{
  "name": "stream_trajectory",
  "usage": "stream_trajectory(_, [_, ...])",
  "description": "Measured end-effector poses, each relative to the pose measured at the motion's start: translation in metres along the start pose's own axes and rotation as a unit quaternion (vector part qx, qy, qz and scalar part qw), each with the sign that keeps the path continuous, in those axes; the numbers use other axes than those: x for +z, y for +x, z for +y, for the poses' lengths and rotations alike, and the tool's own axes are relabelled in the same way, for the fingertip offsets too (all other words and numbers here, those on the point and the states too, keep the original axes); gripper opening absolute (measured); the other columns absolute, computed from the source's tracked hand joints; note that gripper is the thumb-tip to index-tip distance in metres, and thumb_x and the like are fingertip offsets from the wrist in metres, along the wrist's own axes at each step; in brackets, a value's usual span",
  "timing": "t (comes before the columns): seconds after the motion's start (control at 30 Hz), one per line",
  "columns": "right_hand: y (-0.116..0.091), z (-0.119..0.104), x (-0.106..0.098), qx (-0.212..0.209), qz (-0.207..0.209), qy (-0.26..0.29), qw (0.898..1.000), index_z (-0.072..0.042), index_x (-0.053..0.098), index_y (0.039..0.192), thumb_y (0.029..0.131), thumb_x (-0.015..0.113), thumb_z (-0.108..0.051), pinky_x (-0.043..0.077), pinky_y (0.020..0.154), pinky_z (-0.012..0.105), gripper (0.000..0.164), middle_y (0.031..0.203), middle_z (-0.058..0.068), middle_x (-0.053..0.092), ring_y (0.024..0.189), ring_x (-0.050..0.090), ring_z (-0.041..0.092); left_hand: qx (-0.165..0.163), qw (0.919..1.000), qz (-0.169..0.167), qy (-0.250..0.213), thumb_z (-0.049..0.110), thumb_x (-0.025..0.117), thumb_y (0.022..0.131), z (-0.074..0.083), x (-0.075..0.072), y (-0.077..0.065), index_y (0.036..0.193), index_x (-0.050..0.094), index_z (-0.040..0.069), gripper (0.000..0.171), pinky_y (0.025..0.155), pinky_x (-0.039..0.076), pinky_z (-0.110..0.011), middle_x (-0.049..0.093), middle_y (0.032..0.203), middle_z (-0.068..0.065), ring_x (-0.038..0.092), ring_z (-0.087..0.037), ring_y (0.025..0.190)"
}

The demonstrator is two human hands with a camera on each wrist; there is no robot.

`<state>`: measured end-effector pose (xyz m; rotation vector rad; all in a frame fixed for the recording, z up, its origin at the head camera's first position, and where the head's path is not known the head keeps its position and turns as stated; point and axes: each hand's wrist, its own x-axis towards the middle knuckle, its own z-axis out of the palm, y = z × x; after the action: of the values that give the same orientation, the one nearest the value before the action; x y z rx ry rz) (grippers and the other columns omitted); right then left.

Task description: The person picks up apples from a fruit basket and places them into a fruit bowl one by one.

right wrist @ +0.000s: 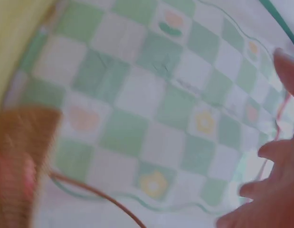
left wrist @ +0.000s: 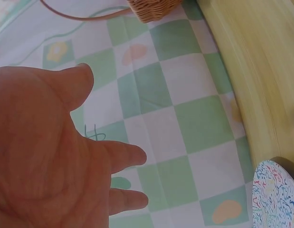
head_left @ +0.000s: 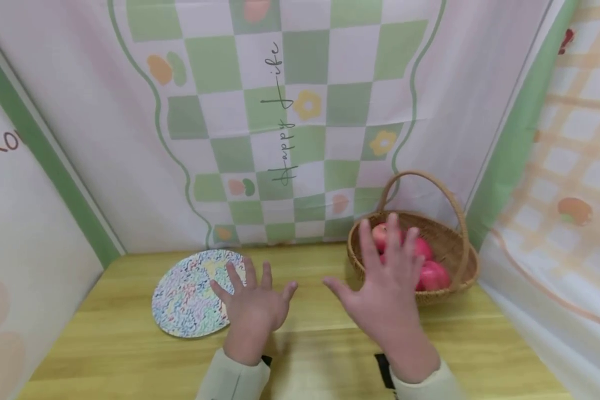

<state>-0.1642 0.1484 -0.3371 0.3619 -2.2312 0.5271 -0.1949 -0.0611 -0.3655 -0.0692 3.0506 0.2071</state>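
Head view: my left hand and right hand are spread wide, holding nothing. The left overlaps the speckled disc, which lies flat on the surface, so probably steady. The right partly hides the basket, whose wall likely keeps the red fruits from rolling; its arched handle leaves side access.

The person's bare right hand, fingers spread, is apart from a blurred brown woven basket with pinkish-red contents; a green-and-white checked fabric hangs at the far side.
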Motion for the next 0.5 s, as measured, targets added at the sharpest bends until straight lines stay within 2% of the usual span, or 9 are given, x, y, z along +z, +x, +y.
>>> stream_trajectory(0.03, [0.004,0.004,-0.006,-0.028,0.056,0.010,0.998,-0.024,0.013,0.162,0.083,0.053,-0.078,-0.006,0.110,0.069,0.103,0.166,0.008,-0.008,0.147,-0.012,0.042,0.001,1.0000,0.001,-0.002,0.076,0.015,0.094,0.000,0.000,0.000,0.160,0.024,0.022,0.086,0.099,-0.015,-0.078,0.000,0.164,-0.019,-0.014,-0.049,0.143])
stream_trajectory(0.07, [0.008,0.008,-0.010,-0.050,0.115,0.027,0.992,-0.025,0.016,0.161,0.083,0.058,-0.075,-0.003,0.112,0.067,0.103,0.166,0.009,-0.002,0.147,-0.007,0.042,0.001,1.0000,0.003,-0.003,0.077,0.015,0.094,0.000,0.000,0.000,0.160,0.025,0.022,0.086,0.099,-0.015,-0.078,0.000,0.164,-0.018,-0.014,-0.049,0.143])
stream_trajectory(0.17, [0.018,0.024,-0.026,-0.071,0.246,0.074,0.964,-0.027,0.021,0.160,0.079,0.070,-0.070,0.003,0.117,0.059,0.104,0.163,0.019,0.005,0.147,0.001,0.042,0.003,1.0000,0.005,-0.004,0.077,0.015,0.094,0.000,-0.001,0.000,0.160,0.024,0.023,0.086,0.099,-0.015,-0.078,0.002,0.164,-0.018,-0.014,-0.050,0.143])
stream_trajectory(0.23, [0.023,0.039,-0.037,-0.059,0.306,0.095,0.945,-0.021,0.022,0.159,0.074,0.074,-0.070,0.003,0.119,0.054,0.112,0.159,0.026,0.008,0.147,0.002,0.042,0.004,1.0000,0.008,-0.004,0.077,0.016,0.094,0.000,-0.002,-0.001,0.160,0.023,0.023,0.086,0.099,-0.015,-0.078,0.003,0.164,-0.018,-0.013,-0.050,0.143])
stream_trajectory(0.27, [0.025,0.048,-0.042,-0.050,0.325,0.100,0.939,-0.015,0.023,0.158,0.071,0.075,-0.072,0.001,0.119,0.051,0.117,0.158,0.030,0.008,0.147,0.001,0.040,0.005,0.9999,0.009,-0.003,0.077,0.016,0.094,0.000,-0.002,-0.001,0.160,0.023,0.023,0.086,0.099,-0.015,-0.078,0.003,0.164,-0.018,-0.013,-0.050,0.143])
stream_trajectory(0.33, [0.025,0.067,-0.052,-0.028,0.337,0.095,0.936,-0.004,0.021,0.155,0.067,0.076,-0.075,-0.003,0.119,0.048,0.126,0.157,0.032,0.007,0.148,0.000,0.037,0.007,0.9999,0.011,-0.006,0.077,0.016,0.094,0.000,-0.003,-0.001,0.160,0.022,0.023,0.086,0.099,-0.014,-0.078,0.003,0.164,-0.018,-0.014,-0.051,0.142])
stream_trajectory(0.37, [0.025,0.078,-0.056,-0.019,0.333,0.090,0.939,0.000,0.019,0.154,0.065,0.076,-0.076,-0.005,0.119,0.046,0.130,0.157,0.032,0.006,0.148,-0.001,0.035,0.007,0.9999,0.013,-0.007,0.077,0.016,0.094,0.000,-0.004,-0.001,0.160,0.022,0.022,0.086,0.099,-0.013,-0.079,0.003,0.164,-0.019,-0.014,-0.051,0.142])
stream_trajectory(0.43, [0.020,0.099,-0.064,0.016,0.282,0.104,0.954,0.003,0.010,0.155,0.063,0.081,-0.071,-0.006,0.119,0.040,0.138,0.160,0.027,-0.002,0.149,-0.006,0.029,0.010,0.9998,0.016,-0.011,0.076,0.016,0.094,0.000,-0.005,-0.001,0.160,0.022,0.022,0.086,0.100,-0.012,-0.079,0.003,0.163,-0.019,-0.014,-0.051,0.142])
stream_trajectory(0.5, [0.010,0.119,-0.066,0.069,0.211,0.123,0.967,-0.003,0.001,0.158,0.066,0.089,-0.056,-0.007,0.118,0.034,0.137,0.163,0.016,-0.013,0.148,-0.012,0.020,0.014,0.9997,0.016,-0.013,0.076,0.016,0.094,0.000,-0.005,-0.001,0.160,0.021,0.021,0.086,0.100,-0.011,-0.079,0.003,0.163,-0.020,-0.014,-0.052,0.142])
